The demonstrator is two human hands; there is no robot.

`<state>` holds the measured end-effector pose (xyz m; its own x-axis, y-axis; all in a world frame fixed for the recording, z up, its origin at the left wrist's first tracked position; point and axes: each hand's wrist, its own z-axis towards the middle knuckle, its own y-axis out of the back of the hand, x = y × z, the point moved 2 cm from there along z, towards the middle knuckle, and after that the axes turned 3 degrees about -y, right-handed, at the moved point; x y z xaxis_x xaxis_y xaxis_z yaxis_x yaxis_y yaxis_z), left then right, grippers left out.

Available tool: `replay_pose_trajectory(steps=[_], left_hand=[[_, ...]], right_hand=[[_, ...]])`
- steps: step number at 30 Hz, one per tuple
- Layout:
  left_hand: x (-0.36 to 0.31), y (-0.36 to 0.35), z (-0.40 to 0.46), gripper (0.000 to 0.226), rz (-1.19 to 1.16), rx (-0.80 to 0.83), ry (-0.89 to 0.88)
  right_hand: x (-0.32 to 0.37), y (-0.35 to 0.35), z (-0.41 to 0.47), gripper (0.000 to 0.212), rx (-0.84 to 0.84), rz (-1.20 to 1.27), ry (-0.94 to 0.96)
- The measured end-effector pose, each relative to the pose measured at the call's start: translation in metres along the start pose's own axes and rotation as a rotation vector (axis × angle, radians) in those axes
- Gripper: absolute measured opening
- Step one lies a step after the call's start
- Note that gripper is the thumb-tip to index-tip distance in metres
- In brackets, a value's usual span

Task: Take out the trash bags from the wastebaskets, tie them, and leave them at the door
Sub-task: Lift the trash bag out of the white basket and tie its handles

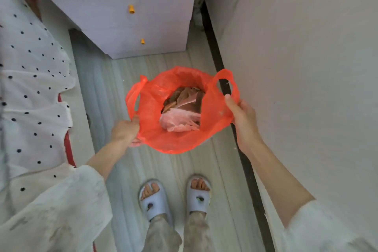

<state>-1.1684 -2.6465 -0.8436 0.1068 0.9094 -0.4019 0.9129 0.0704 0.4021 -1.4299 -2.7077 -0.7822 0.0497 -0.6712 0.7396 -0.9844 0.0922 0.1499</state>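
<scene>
Head view, looking straight down. An orange-red plastic trash bag (173, 135) is hanging open at frame centre, above the pale wood-grain floor (126, 170), held between both hands. Its mouth is gaping; inside, brown paper scraps (184, 96) are lying toward 12 o'clock and a crumpled pink-white plastic wrapper (180, 121) toward 6 o'clock.

Left hand (126, 129) is sitting at the bag's 9 o'clock edge, its grip curled and clamped on the bag's rim just below the left handle loop (132, 98), which is standing up slack. Fingertips are partly hidden under the plastic.

Right hand (243, 118) is at the bag's 3 o'clock, thumb and fingers pinching the base of the right handle loop (234, 86), grip closed on the plastic. The loop is standing open above the thumb.

At 12 o'clock from the bag, a white drawer cabinet (122, 26) is standing on the floor, with two orange-yellow knobs (131, 9) on its front. At 9 o'clock, a white bed cover with black dots (30, 67) is draping down the left edge, a red trim showing beneath. At 3 o'clock, a beige panel (306, 67) is running along a dark strip (216, 63) on the floor.

At 6 o'clock, two feet in pale blue slippers (153, 200) are standing on the floor, well apart from the bag. Loose white sleeves (61, 210) are covering both forearms.
</scene>
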Motion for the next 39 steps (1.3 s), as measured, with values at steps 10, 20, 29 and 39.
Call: replay_pose_trajectory(steps=[10,20,29,39], left_hand=[[-0.034,0.024,0.028,0.028,0.089,-0.135,-0.36],[-0.074,0.022,-0.012,0.023,0.273,0.201,-0.356],[-0.132,0.043,-0.069,0.008,-0.21,0.227,-0.634],[-0.157,0.055,-0.151,0.014,-0.062,0.301,-0.575]], right_hand=[[0.018,0.001,0.005,0.022,-0.085,-0.153,0.161],[0.064,-0.011,-0.019,0.017,-0.037,0.043,0.068],[0.085,-0.013,-0.026,0.021,0.184,0.147,-0.091],[0.147,-0.016,-0.069,0.027,0.175,0.058,-0.044]])
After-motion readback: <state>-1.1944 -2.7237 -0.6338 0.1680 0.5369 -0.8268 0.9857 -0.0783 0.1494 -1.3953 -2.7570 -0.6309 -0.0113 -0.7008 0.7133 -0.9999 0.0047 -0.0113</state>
